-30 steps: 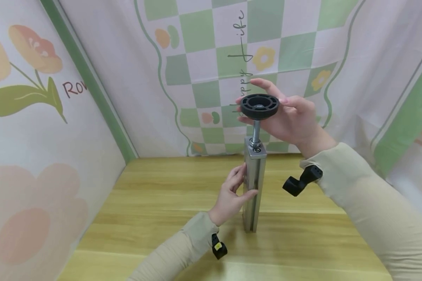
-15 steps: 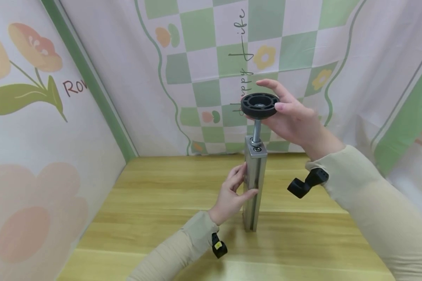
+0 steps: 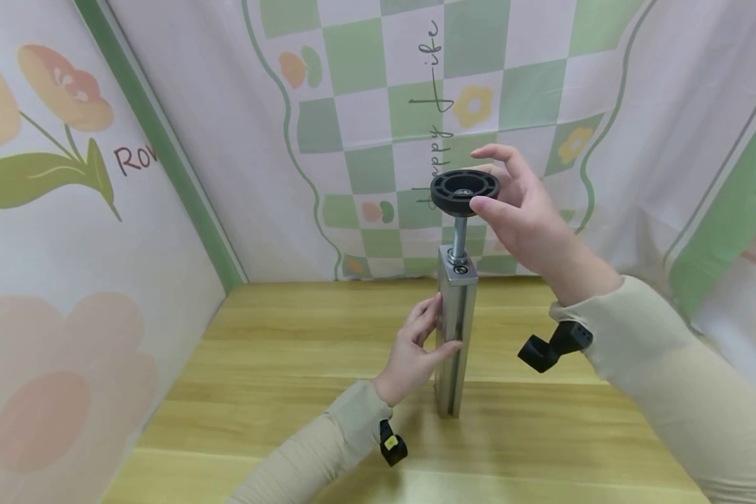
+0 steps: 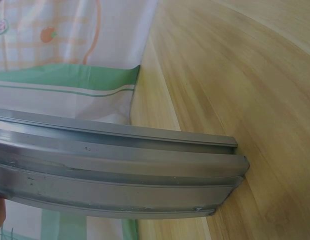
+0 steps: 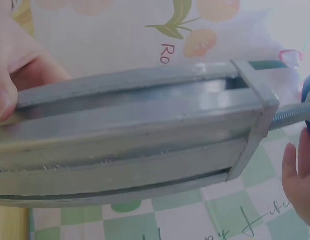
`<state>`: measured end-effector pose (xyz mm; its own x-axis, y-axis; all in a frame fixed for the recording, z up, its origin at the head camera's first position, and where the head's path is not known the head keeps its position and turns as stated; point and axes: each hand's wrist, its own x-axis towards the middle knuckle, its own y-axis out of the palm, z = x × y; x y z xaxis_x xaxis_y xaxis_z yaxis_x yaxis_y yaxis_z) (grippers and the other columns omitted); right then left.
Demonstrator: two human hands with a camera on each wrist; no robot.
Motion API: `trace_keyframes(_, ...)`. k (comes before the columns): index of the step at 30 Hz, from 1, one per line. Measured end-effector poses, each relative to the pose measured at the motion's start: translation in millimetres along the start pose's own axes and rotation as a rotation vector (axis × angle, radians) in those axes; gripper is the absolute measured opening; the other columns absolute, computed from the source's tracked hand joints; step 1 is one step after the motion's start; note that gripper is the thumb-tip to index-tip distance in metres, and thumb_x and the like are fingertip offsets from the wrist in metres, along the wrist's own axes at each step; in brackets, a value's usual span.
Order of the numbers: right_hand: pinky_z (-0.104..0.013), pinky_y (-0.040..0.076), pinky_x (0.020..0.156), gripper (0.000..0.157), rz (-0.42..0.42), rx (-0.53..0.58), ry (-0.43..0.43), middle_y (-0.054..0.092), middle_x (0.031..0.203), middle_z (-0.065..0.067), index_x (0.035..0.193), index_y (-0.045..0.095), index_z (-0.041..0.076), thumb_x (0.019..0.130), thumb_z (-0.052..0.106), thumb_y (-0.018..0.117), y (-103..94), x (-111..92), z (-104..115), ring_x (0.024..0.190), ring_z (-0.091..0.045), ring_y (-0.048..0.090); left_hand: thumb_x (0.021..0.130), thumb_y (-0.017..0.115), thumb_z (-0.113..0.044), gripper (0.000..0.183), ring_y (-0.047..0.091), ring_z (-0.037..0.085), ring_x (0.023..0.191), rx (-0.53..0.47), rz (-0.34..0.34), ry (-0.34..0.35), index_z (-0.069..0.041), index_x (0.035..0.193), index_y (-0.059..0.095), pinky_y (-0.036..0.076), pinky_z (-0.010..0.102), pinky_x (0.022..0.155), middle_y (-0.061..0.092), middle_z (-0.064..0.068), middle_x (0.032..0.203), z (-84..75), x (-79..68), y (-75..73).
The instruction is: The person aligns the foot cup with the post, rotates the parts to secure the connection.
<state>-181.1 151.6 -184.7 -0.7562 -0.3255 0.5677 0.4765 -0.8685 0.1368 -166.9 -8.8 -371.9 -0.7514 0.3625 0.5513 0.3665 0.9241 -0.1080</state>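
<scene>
An aluminium profile [image 3: 455, 385] with grooved sides stands upright on the wooden table [image 3: 277, 350]. From the metal plate on its top rises a threaded rod [image 3: 459, 236], which carries a black round levelling foot [image 3: 446, 202]. My left hand [image 3: 409, 355] grips the profile at mid-height, thumb on the near side and fingers on the far left. With the thumb on its near rim and fingers partly hidden behind it, my right hand [image 3: 532, 222] holds the levelling foot; the index finger is lifted off. The left wrist view shows the profile's lower end [image 4: 215, 165] against the tabletop.
A printed curtain [image 3: 365, 105] with green checks hangs behind the table, and a flowered one [image 3: 69, 245] closes off the left side. Each sleeve cuff has a small black camera mount [image 3: 538, 352] on it.
My right thumb has slid leftward along the near rim of the levelling foot, while the fingers behind moved right and back. The left hand and profile stay in place.
</scene>
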Motion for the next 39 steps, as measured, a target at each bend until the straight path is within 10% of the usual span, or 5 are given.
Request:
trace_keyframes(26, -0.017, 0.045, 0.080, 0.049, -0.395, -0.581, -0.052, 0.054, 0.099, 0.003, 0.114, 0.044, 0.015, 0.077, 0.004, 0.075, 34.3, -9.4, 5.2, 0.083, -0.011, 0.058, 0.082, 0.065, 0.010, 0.071, 0.045, 0.032, 0.123, 0.004, -0.002, 0.023, 0.005, 0.143, 0.029, 0.037, 0.034, 0.110, 0.036, 0.024, 0.140, 4.8, -1.4, -0.3)
trace_keyframes(39, -0.019, 0.042, 0.084, 0.049, -0.367, -0.580, -0.137, 0.052, 0.100, 0.002, 0.114, 0.043, 0.016, 0.077, -0.001, 0.071, 33.0, -8.9, 2.0, 0.092, -0.013, 0.052, 0.083, 0.065, 0.008, 0.070, 0.047, 0.024, 0.119, 0.004, 0.001, 0.018, 0.004, 0.144, 0.029, 0.038, 0.034, 0.109, 0.036, 0.023, 0.141, 1.9, -1.5, -0.2)
